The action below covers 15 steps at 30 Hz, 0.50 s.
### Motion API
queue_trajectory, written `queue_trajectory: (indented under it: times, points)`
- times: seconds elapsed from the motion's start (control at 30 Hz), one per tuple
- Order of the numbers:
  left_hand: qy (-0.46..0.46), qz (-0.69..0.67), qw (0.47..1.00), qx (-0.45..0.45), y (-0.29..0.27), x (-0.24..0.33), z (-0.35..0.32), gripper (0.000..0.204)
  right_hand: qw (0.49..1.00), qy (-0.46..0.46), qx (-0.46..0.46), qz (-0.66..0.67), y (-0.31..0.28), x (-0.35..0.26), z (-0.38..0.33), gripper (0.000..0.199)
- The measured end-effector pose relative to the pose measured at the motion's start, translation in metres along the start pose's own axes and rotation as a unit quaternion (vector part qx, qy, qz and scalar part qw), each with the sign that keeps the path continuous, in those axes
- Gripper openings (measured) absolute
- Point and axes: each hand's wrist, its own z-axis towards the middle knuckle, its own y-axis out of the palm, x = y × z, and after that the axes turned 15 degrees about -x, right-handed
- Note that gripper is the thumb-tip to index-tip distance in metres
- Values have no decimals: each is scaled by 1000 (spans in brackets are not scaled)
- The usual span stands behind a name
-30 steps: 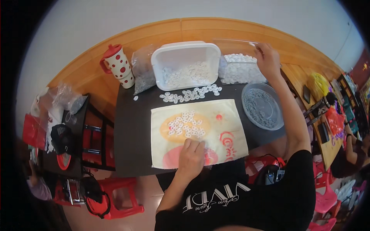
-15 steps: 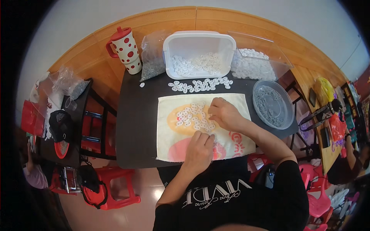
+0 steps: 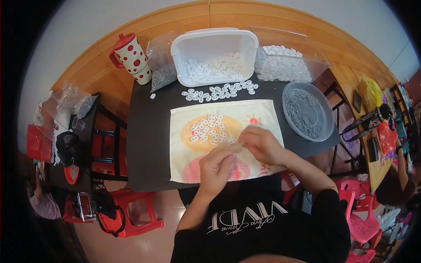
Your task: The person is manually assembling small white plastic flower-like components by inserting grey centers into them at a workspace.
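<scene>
My left hand [image 3: 215,170] is over the near part of a printed cream towel [image 3: 177,127], its fingers pinched together. My right hand [image 3: 266,147] faces it from the right, fingertips also closed and a little blurred. The fingertips of both hands nearly meet; what is between them is too small and smeared to make out. Just beyond and left of them, a cluster of small white oval pieces with two holes [image 3: 212,128] lies on the towel's orange patch. A single white piece [image 3: 262,121] rests apart, near the towel's right side.
More white oval pieces [image 3: 213,94] lie in a band before a white tub [image 3: 175,48] of them. A clear bin [image 3: 285,65] holds white pieces; a round tub [image 3: 326,114] holds grey metal bits. A bag [image 3: 163,76] and dotted tumbler [image 3: 133,61] stand back left.
Both hands have drawn back toward me off the cluster of white pieces, and their fingertips have come closer together. The whole view has shifted slightly.
</scene>
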Motion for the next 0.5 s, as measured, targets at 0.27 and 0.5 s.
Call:
queue_trajectory:
  times: [0.27, 0.5]
  points:
    - [-37, -51, 998, 17, 3, 3, -7, 15, 988, 1, -56, -142, 0, 29, 30, 12]
    - [-6, 20, 999, -25, 6, 3, -3, 15, 993, 95, -29, 65, -23, 26, 7, 9]
